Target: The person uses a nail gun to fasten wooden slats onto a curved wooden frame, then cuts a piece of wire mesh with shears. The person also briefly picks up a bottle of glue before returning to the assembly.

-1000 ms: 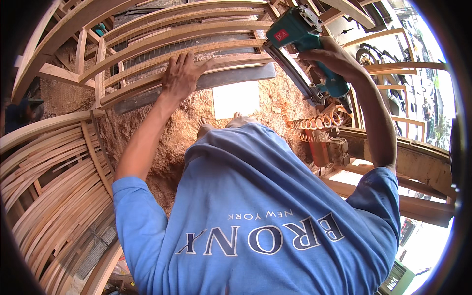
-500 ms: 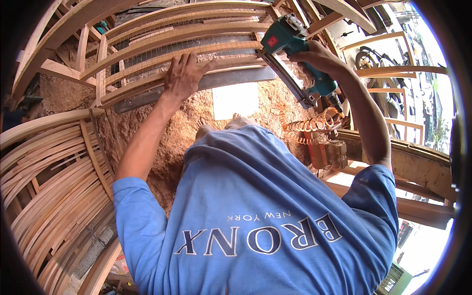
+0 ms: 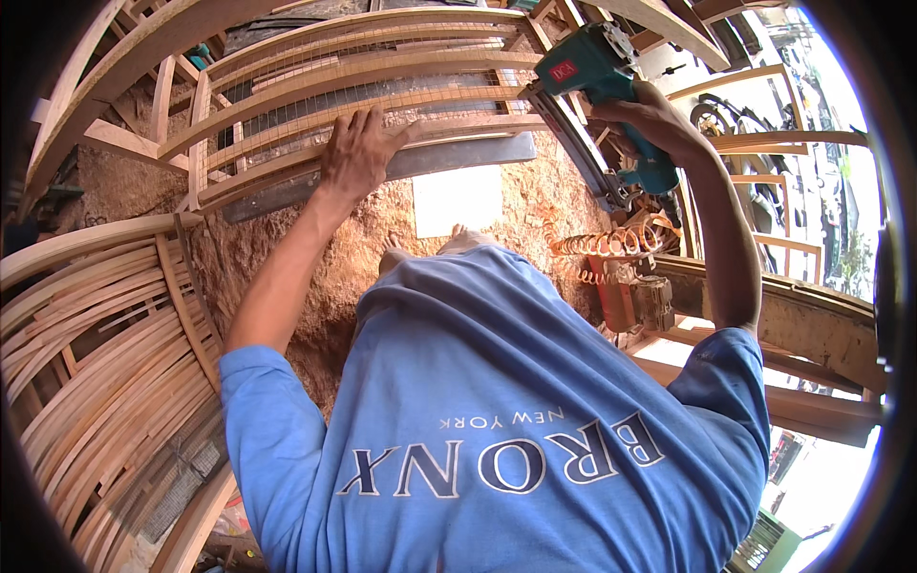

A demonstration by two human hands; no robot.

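My right hand [image 3: 657, 129] is wrapped round the handle of a teal pneumatic nail gun [image 3: 589, 65]. The gun's nose is at the right end of a wooden frame [image 3: 382, 69] with curved rails; whether it touches the wood I cannot tell. Thin wire mesh [image 3: 315, 95] spans part of the frame between the rails. On the frame's near side lies my left hand [image 3: 358, 153], palm down with the fingers spread over the near rail. Under the frame's near edge runs a dark flat board [image 3: 458, 158].
A coiled orange air hose [image 3: 621, 239] hangs below the gun beside a red cylinder [image 3: 616, 296]. Stacked wooden strips [image 3: 105, 353] fill the left. A white sheet [image 3: 458, 201] lies on the sawdust-covered ground [image 3: 287, 277] near my feet. More wooden frames stand at right.
My right hand has shifted the nail gun slightly to the right, away from its earlier place over the frame's end. The left hand stays in place on the rail.
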